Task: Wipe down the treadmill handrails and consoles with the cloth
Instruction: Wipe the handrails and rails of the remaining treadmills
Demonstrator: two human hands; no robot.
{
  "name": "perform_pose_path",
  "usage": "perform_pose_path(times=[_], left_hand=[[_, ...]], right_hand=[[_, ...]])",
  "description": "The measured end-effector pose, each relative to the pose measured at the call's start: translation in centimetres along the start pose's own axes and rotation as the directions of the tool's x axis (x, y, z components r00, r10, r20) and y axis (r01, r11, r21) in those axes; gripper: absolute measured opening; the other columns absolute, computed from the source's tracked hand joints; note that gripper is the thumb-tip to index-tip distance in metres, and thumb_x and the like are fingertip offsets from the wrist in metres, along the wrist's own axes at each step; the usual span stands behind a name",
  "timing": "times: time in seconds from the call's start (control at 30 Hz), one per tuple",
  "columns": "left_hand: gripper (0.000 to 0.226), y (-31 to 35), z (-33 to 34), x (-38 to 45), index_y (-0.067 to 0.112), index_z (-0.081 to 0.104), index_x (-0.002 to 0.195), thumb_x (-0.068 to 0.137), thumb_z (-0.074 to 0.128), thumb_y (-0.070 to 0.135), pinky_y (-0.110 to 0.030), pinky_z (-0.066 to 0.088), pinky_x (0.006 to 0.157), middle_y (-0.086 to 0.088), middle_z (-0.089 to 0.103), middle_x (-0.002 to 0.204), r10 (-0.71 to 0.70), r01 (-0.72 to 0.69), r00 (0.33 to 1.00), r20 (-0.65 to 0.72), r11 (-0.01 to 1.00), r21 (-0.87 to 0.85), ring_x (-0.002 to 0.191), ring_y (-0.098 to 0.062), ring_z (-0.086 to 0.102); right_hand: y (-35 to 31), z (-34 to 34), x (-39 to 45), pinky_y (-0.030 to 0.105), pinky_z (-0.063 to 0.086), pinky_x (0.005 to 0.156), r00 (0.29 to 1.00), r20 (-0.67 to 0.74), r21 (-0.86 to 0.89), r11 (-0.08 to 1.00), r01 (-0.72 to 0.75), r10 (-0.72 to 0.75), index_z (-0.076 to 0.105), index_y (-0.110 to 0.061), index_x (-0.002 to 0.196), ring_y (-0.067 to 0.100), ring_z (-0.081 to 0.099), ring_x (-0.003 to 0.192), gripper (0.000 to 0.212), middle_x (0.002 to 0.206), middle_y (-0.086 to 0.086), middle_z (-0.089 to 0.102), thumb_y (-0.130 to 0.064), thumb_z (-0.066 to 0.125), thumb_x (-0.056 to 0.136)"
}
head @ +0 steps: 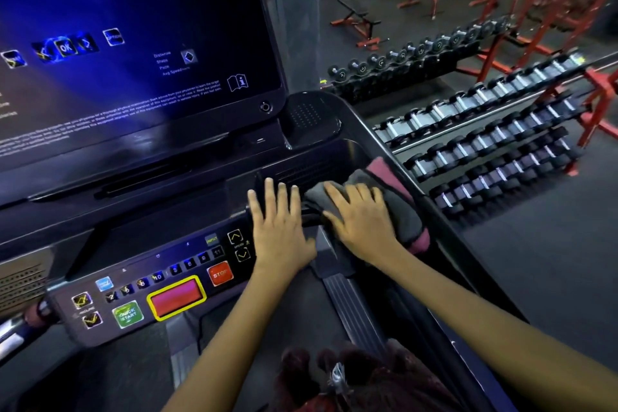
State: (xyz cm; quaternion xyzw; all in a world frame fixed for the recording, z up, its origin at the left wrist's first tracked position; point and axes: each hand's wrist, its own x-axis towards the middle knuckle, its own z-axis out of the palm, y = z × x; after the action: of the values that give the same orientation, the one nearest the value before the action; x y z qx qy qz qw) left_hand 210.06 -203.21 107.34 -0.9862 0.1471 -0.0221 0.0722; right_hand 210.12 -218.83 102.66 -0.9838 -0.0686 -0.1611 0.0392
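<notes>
A grey cloth with a pink underside lies on the right end of the treadmill console, over the start of the right handrail. My right hand presses flat on the cloth with straight fingers. My left hand rests flat on the console just left of it, beside the speed arrows, fingers straight and spread. The two hands are almost touching. The cloth's near edge hangs over the rail.
A big lit touchscreen rises above the console. The button strip holds a red STOP button, a red safety pad and a green quick-start key. Dumbbell racks and red benches stand to the right below.
</notes>
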Motion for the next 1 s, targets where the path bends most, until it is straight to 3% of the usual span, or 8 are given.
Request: perform_pose_path(times=[0.17,0.27,0.37,0.43,0.53,0.7,0.9,1.0], left_hand=[[0.092,1.6,2.0,-0.3,0.0,-0.003,0.149,0.085,0.049,0.042,-0.047,-0.01,0.115,-0.018,0.003,0.157,0.045,-0.042,0.998,0.053,0.998,-0.055,0.146,-0.033,-0.005],[0.099,1.0,3.1,-0.5,-0.006,0.032,0.142,0.063,0.073,0.039,-0.048,0.015,0.114,-0.023,0.037,0.145,0.066,-0.066,0.997,-0.033,0.998,0.01,0.138,-0.036,0.032],[0.092,0.9,3.7,-0.5,-0.005,0.055,0.126,0.048,0.081,0.036,-0.051,0.033,0.105,-0.021,0.058,0.126,0.086,-0.089,0.989,-0.117,0.996,-0.019,0.121,-0.035,0.054],[0.09,0.8,3.8,-0.6,-0.005,0.055,0.126,0.05,0.081,0.036,-0.05,0.035,0.104,-0.021,0.058,0.126,0.1,-0.104,0.984,-0.147,0.994,-0.019,0.12,-0.035,0.054],[0.085,0.7,4.1,-0.6,-0.004,0.056,0.125,0.054,0.08,0.035,-0.049,0.038,0.104,-0.02,0.059,0.126,0.106,-0.115,0.98,-0.167,0.992,-0.045,0.12,-0.034,0.055],[0.085,0.3,4.4,-0.6,-0.003,0.054,0.128,0.057,0.075,0.039,-0.047,0.034,0.108,-0.019,0.057,0.128,0.131,-0.144,0.977,-0.169,0.988,-0.064,0.122,-0.033,0.053],[0.072,0.2,4.0,-0.7,0.001,0.049,0.134,0.077,0.047,0.045,-0.043,0.031,0.11,-0.015,0.054,0.135,0.133,-0.135,0.982,-0.134,0.991,-0.01,0.128,-0.03,0.048],[0.076,0.3,3.8,-0.8,-0.001,0.017,0.148,0.089,0.038,0.043,-0.043,0.004,0.117,-0.017,0.026,0.153,0.149,-0.148,0.984,-0.1,0.989,0.013,0.143,-0.033,0.02]], right_hand=[[0.4,1.1,-1.1,0.046,0.045,0.087,0.995,-0.075,-0.034,0.997,-0.068,0.066,0.049,-0.013,0.131,0.033,0.057,0.097,0.05,0.107,0.016,0.062,-0.04,0.034,0.092],[-0.5,0.4,1.9,0.044,0.044,0.084,0.987,-0.025,0.034,0.987,-0.16,0.161,0.064,-0.013,0.112,0.032,0.061,0.09,0.049,0.095,0.012,0.067,-0.043,0.029,0.093],[-0.1,-0.7,4.3,0.043,0.036,0.092,0.967,0.202,0.055,0.984,-0.171,0.156,0.062,-0.015,0.106,0.031,0.057,0.101,0.042,0.101,0.009,0.068,-0.045,0.034,0.097],[0.2,-0.7,4.4,0.042,0.036,0.093,0.967,0.217,0.094,0.984,-0.153,0.13,0.061,-0.017,0.109,0.03,0.057,0.103,0.042,0.103,0.008,0.068,-0.046,0.034,0.096],[0.2,-0.1,1.3,0.043,0.043,0.089,0.994,0.017,0.216,0.97,-0.11,0.109,0.057,-0.018,0.124,0.03,0.058,0.102,0.052,0.107,0.008,0.066,-0.048,0.03,0.092],[0.5,2.8,-4.3,0.048,0.029,0.108,0.99,-0.099,0.056,0.994,-0.098,0.103,0.026,-0.022,0.144,0.029,0.035,0.13,0.056,0.14,0.013,0.045,-0.041,0.033,0.092],[-1.2,1.7,-0.5,0.048,0.04,0.095,0.955,-0.092,0.12,0.955,-0.272,0.283,0.055,-0.016,0.127,0.033,0.055,0.108,0.053,0.114,0.012,0.061,-0.047,0.03,0.093],[-1.3,0.9,0.2,0.047,0.043,0.087,0.95,-0.099,0.143,0.95,-0.279,0.295,0.063,-0.015,0.116,0.032,0.059,0.098,0.051,0.103,0.01,0.064,-0.048,0.033,0.09]])
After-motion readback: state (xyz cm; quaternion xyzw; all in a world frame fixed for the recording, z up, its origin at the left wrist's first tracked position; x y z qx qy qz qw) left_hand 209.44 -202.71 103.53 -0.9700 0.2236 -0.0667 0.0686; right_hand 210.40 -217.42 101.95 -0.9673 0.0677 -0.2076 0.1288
